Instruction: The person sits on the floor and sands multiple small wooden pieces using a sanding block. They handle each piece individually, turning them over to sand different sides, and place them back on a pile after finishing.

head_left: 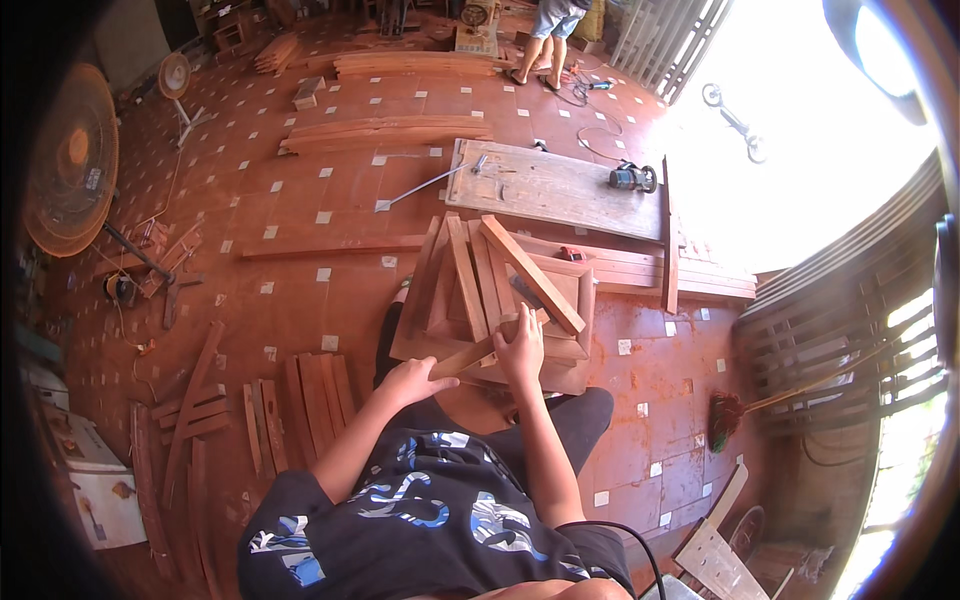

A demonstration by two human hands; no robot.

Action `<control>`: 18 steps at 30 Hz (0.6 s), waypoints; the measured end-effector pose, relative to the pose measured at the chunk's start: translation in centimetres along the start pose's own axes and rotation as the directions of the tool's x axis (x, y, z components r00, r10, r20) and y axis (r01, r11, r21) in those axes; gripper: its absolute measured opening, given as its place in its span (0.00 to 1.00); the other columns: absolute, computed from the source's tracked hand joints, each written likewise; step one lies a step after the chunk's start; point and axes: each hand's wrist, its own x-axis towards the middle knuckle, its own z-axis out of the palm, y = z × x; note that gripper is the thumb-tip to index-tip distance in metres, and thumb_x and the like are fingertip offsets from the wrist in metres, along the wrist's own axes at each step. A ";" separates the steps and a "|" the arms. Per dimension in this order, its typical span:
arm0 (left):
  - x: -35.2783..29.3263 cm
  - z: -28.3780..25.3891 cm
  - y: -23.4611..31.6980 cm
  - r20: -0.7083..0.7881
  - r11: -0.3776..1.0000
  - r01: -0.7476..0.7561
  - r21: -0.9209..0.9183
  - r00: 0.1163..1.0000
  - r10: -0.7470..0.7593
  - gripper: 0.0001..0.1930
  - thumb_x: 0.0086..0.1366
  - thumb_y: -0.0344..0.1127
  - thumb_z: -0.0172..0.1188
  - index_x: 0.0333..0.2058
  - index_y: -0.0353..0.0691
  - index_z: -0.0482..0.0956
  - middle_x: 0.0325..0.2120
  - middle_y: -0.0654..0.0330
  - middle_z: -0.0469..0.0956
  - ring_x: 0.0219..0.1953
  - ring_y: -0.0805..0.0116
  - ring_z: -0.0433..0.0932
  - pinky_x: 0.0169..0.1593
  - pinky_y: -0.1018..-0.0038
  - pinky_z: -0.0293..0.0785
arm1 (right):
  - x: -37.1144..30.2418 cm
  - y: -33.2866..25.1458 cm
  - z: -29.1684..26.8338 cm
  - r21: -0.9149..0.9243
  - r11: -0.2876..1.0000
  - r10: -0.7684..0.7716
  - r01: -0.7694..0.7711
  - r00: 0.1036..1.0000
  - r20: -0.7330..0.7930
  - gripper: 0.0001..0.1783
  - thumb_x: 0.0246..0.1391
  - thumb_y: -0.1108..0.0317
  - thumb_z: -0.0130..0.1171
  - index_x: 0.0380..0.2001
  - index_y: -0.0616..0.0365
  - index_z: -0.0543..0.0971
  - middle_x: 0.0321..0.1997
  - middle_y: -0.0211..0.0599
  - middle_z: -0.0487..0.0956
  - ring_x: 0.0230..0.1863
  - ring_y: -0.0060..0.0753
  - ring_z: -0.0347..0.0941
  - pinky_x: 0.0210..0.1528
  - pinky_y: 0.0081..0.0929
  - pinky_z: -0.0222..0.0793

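Note:
My left hand [412, 382] is closed round the near left end of a short wooden strip [468, 358]. Farther along the same strip, my right hand [522, 352] is wrapped over it with the thumb pointing up. The strip slants up to the right, and its pale end shows past my right hand. Beneath it lies a framed wooden panel [572, 372], just in front of my lap. Two loose wooden battens rest on the panel, one left of my right hand [466, 280] and another slanting beyond it [532, 275]. Between them sits a dark flat piece [524, 291], its kind unclear.
Beyond the panel are stacked planks [710, 282] with a red tape measure [572, 254], and a board [560, 190] bearing a power tool [633, 178]. Loose planks [322, 395] lie at left, near a standing fan [75, 150]. A person [553, 45] stands far off; a broom [725, 415] leans right.

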 end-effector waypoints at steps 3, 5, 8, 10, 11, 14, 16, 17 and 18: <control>0.3 0.3 -0.1 -0.025 1.000 -0.013 -0.021 1.000 0.013 0.37 0.63 0.71 0.60 0.36 0.31 0.78 0.33 0.35 0.83 0.41 0.36 0.83 0.44 0.50 0.78 | 0.1 0.1 0.5 -0.079 0.995 -0.058 0.057 0.998 -0.009 0.41 0.52 0.62 0.68 0.68 0.63 0.67 0.65 0.64 0.72 0.68 0.63 0.68 0.70 0.46 0.64; 0.8 -0.1 0.1 -0.040 1.000 -0.022 -0.023 0.999 0.021 0.36 0.65 0.69 0.59 0.35 0.31 0.78 0.31 0.35 0.82 0.40 0.35 0.83 0.43 0.50 0.78 | 0.7 -0.1 0.4 -0.049 0.998 -0.038 0.038 0.999 -0.004 0.41 0.52 0.62 0.68 0.68 0.63 0.67 0.65 0.65 0.72 0.68 0.63 0.68 0.70 0.46 0.65; 0.8 -0.2 0.0 -0.069 0.999 -0.031 -0.042 0.997 0.028 0.36 0.66 0.68 0.59 0.34 0.31 0.78 0.31 0.35 0.82 0.40 0.35 0.83 0.43 0.50 0.78 | 0.9 -0.6 0.2 0.002 1.000 0.006 -0.006 1.000 0.000 0.41 0.51 0.64 0.68 0.68 0.62 0.67 0.63 0.61 0.75 0.68 0.60 0.68 0.72 0.48 0.62; 0.7 -0.1 -0.1 -0.067 0.999 -0.029 -0.042 0.997 0.026 0.36 0.66 0.68 0.59 0.34 0.31 0.78 0.31 0.35 0.82 0.40 0.35 0.83 0.43 0.50 0.78 | 0.8 -0.7 0.2 0.019 1.000 0.021 -0.021 1.000 -0.002 0.42 0.50 0.64 0.69 0.68 0.61 0.67 0.62 0.59 0.76 0.69 0.59 0.68 0.73 0.48 0.61; 0.7 -0.2 -0.1 -0.065 0.999 -0.028 -0.041 0.998 0.025 0.35 0.66 0.68 0.59 0.34 0.31 0.78 0.31 0.35 0.82 0.40 0.35 0.83 0.43 0.50 0.78 | 0.8 -0.6 0.2 0.018 1.000 0.020 -0.020 1.000 -0.004 0.42 0.50 0.64 0.69 0.68 0.60 0.67 0.62 0.59 0.75 0.69 0.60 0.68 0.73 0.48 0.61; 0.7 -0.3 0.1 -0.041 0.999 -0.009 -0.047 0.999 0.007 0.36 0.67 0.68 0.58 0.35 0.31 0.78 0.31 0.35 0.82 0.40 0.36 0.83 0.43 0.51 0.78 | 0.8 -0.6 0.3 0.013 1.000 0.024 -0.024 1.000 0.001 0.43 0.49 0.65 0.70 0.69 0.60 0.66 0.63 0.60 0.75 0.69 0.61 0.68 0.73 0.48 0.62; 0.7 -0.4 0.2 -0.037 0.999 -0.006 -0.042 0.999 0.005 0.36 0.67 0.68 0.58 0.35 0.31 0.78 0.31 0.35 0.82 0.40 0.36 0.83 0.43 0.51 0.78 | 0.7 -0.5 0.3 0.015 1.000 0.018 -0.018 1.000 0.003 0.44 0.48 0.65 0.70 0.69 0.60 0.66 0.63 0.61 0.74 0.69 0.62 0.67 0.73 0.48 0.62; 0.6 -0.4 0.3 -0.035 0.999 -0.005 -0.041 0.999 0.003 0.35 0.67 0.68 0.58 0.35 0.31 0.78 0.31 0.35 0.83 0.40 0.36 0.83 0.43 0.51 0.78 | 0.7 -0.4 0.3 0.019 1.000 0.010 -0.010 1.000 0.001 0.44 0.48 0.66 0.70 0.69 0.60 0.66 0.64 0.61 0.74 0.68 0.63 0.67 0.72 0.48 0.63; 0.7 -0.4 0.3 -0.037 0.999 -0.002 -0.041 0.999 0.000 0.36 0.67 0.68 0.58 0.35 0.31 0.78 0.32 0.35 0.83 0.40 0.36 0.83 0.43 0.51 0.78 | 0.7 -0.4 0.3 0.023 1.000 0.001 -0.001 1.000 -0.001 0.44 0.48 0.66 0.70 0.69 0.60 0.66 0.64 0.61 0.74 0.68 0.63 0.67 0.72 0.48 0.63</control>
